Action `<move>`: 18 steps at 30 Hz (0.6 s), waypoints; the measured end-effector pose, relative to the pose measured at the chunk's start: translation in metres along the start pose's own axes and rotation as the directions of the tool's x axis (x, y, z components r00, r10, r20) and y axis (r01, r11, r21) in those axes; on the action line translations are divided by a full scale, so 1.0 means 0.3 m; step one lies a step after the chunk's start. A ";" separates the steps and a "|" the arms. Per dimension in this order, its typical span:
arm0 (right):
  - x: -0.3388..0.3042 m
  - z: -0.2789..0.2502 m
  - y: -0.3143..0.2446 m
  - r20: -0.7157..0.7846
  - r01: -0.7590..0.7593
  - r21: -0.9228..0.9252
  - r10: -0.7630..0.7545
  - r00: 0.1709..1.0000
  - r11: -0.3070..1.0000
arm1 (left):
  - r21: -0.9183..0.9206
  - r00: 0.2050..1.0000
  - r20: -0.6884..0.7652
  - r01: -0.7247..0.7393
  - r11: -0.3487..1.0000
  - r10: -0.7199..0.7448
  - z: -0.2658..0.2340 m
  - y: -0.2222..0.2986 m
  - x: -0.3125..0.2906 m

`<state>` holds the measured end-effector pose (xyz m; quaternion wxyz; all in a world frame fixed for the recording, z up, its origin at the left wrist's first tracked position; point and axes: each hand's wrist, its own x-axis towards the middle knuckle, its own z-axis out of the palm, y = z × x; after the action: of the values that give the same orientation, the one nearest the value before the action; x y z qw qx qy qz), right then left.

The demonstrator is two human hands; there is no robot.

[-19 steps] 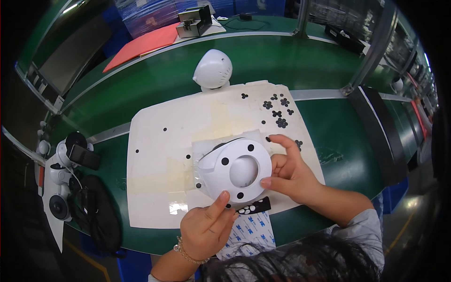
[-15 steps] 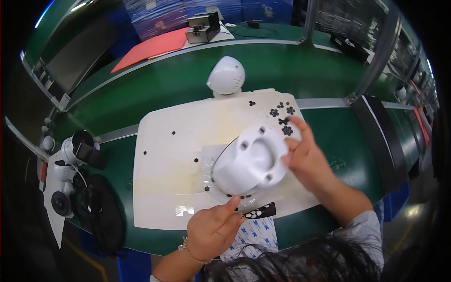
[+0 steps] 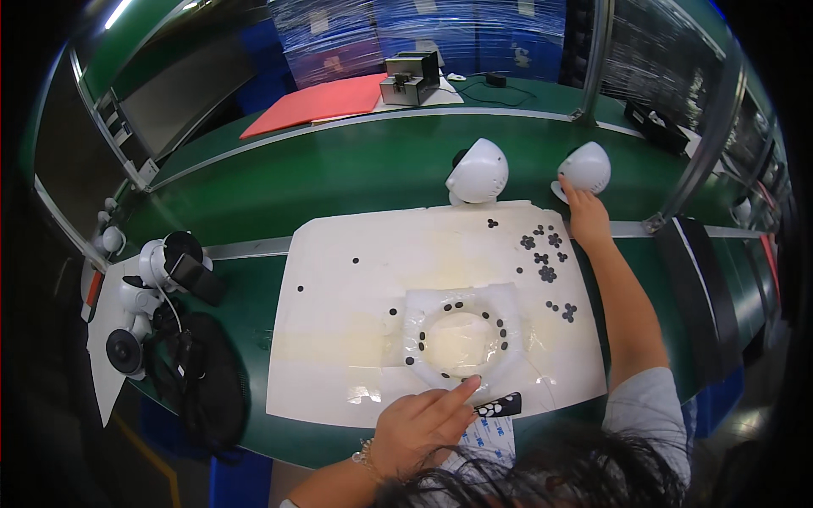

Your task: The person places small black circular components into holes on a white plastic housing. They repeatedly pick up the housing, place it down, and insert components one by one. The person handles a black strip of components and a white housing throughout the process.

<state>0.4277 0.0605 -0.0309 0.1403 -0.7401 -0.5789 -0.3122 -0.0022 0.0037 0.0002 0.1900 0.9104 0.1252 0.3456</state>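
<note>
At the back right of the green bench, my right hand [image 3: 586,212] has its fingers on the lower front of a white rounded device housing [image 3: 587,167]; its thumb is hidden. A similar white housing with a dark front [image 3: 479,172] stands to its left. My left hand [image 3: 428,427] rests at the near edge of the white board [image 3: 334,339], index finger stretched forward. Its other fingertips close on the end of a black strip with white round spots [image 3: 500,405]. Just beyond lies a clear-wrapped ring-shaped cushion [image 3: 415,317] with small black round pads [image 3: 504,345] around its opening.
Clusters of black pads [image 3: 548,273] lie on the board's right side. A printed backing sheet [image 3: 489,440] sits under the near edge. White devices with cables [image 3: 135,309] and a black pouch [image 3: 212,372] are at left. A metal rail and posts [image 3: 600,59] frame the back.
My right hand has carried the white housing from above the ring cushion to the back right of the bench, turning it upright. The ring is uncovered. The view has shifted; my left hand stays by the strip.
</note>
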 end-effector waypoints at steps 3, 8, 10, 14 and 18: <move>0.003 -0.016 -0.028 0.236 0.012 -0.012 -0.009 0.972 1.000 | 0.034 0.997 0.073 0.029 0.999 -0.032 0.000 0.005 0.008; 0.084 -0.189 -0.317 0.422 0.043 0.313 -0.180 0.889 0.949 | -0.008 0.987 0.154 0.048 0.999 -0.046 0.003 -0.019 -0.046; 0.112 -0.187 -0.449 0.375 0.133 0.444 -0.319 0.870 0.886 | -0.008 0.979 0.196 0.055 0.998 -0.053 -0.002 -0.026 -0.055; 0.128 0.105 -0.546 0.023 0.121 0.265 -0.132 0.991 0.957 | 0.049 0.974 0.219 0.056 0.997 -0.066 -0.011 -0.030 -0.042; 0.235 0.116 -0.552 0.142 -0.105 0.156 0.083 0.986 0.982 | 0.027 0.962 0.247 0.113 0.993 -0.116 -0.019 -0.018 -0.021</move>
<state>0.2913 0.1826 -0.0391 0.1756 -0.7722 -0.5749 -0.2058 -0.0112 0.0078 -0.0018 0.2182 0.9389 0.1549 0.2165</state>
